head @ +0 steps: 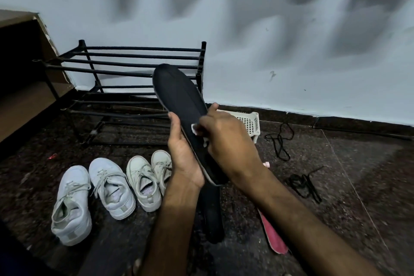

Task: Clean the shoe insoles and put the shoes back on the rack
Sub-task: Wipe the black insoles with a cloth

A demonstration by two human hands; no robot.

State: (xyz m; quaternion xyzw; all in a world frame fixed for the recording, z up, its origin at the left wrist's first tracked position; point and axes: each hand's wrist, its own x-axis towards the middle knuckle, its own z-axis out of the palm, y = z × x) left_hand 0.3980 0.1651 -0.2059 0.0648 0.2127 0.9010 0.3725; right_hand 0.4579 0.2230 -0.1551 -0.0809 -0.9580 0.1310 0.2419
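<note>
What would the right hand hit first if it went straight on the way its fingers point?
Right hand, pinching a white cloth against the black insole, points left across it. First contact would likely be the left hand gripping the insole's left edge; depth is unclear from one view.

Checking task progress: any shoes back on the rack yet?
No: all four white shoes in view stand on the floor in front of the rack, none on its bars.
</note>
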